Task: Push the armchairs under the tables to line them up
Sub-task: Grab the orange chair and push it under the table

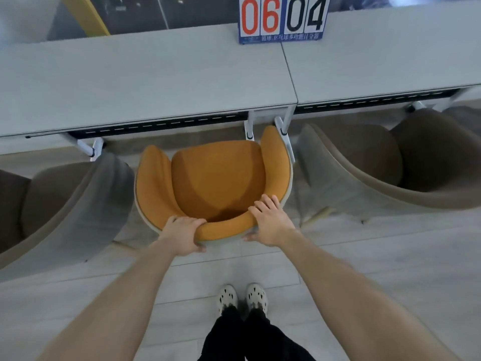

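An orange armchair [216, 178] stands right in front of me, its seat front at the edge of the left grey table [135, 82]. My left hand [182, 235] grips the top of its backrest, fingers curled over the rim. My right hand [270, 220] lies on the backrest's right side with fingers spread over the top and the thumb behind. The chair's right arm sits close to the white table legs [285, 131] where the left table meets the right table [390, 56].
A brown-grey armchair [65, 204] stands at the left and another [385, 165] at the right, both close beside the orange one. A scoreboard [282, 19] reading 06 04 stands on the tables' far side. My feet [243, 299] are on the pale plank floor.
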A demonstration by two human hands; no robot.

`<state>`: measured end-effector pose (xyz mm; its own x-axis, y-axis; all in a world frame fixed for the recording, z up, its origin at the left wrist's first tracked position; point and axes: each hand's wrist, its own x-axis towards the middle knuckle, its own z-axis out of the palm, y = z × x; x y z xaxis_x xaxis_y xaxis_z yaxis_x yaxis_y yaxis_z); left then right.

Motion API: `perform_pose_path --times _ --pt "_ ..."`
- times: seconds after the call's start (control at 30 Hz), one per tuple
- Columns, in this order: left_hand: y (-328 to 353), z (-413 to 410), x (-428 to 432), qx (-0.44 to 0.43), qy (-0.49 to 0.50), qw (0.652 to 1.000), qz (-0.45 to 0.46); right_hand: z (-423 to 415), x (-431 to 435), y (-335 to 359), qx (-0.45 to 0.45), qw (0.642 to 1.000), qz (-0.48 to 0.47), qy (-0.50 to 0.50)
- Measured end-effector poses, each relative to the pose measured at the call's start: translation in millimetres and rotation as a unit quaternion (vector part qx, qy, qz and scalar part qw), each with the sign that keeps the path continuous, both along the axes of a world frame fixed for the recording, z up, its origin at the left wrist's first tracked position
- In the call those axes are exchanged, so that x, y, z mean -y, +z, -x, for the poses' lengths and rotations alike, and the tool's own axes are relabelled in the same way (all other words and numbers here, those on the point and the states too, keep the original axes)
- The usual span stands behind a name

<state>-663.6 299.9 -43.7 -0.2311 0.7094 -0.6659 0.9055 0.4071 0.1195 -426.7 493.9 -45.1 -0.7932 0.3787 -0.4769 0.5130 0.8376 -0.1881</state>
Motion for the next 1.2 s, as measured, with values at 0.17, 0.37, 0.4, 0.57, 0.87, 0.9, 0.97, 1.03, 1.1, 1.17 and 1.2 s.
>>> perform_pose_path --times 0.17,0.37,0.4,0.57,0.87,0.9,0.97,1.03,1.1,1.17,1.2 --pt "0 -2 2 0.003 0.001 0.999 -0.032 1 0 -5 0.006 1.0 -0.002 -0.005" --pt "28 8 20 0.02 0.036 0.994 -0.098 45 21 27 0.045 0.996 0.072 -0.004" --pt "32 17 30 0.014 0.051 0.993 -0.11 57 31 31 0.034 0.996 0.08 -0.001" --pt "51 90 108 -0.039 0.133 0.984 -0.115 128 94 47 -0.017 0.996 0.073 0.041" --pt "9 246 253 -0.163 0.157 0.97 -0.085 258 209 31 -0.033 0.999 0.035 0.003" --pt "3 257 265 -0.174 0.15 0.971 -0.064 265 217 27 -0.022 0.999 0.023 -0.012" --pt "-11 272 284 -0.171 0.145 0.974 -0.016 275 230 20 0.004 1.0 -0.005 -0.028" --pt "-20 281 295 -0.16 0.14 0.977 0.002 282 241 14 0.013 0.998 -0.029 -0.05" --pt "-20 289 295 -0.152 0.124 0.981 -0.003 286 250 8 0.028 0.997 -0.045 -0.058" --pt "-19 292 292 -0.142 0.106 0.984 -0.015 287 257 3 0.039 0.996 -0.054 -0.067" --pt "-19 293 292 -0.143 0.096 0.985 -0.021 287 259 0 0.042 0.995 -0.056 -0.072"
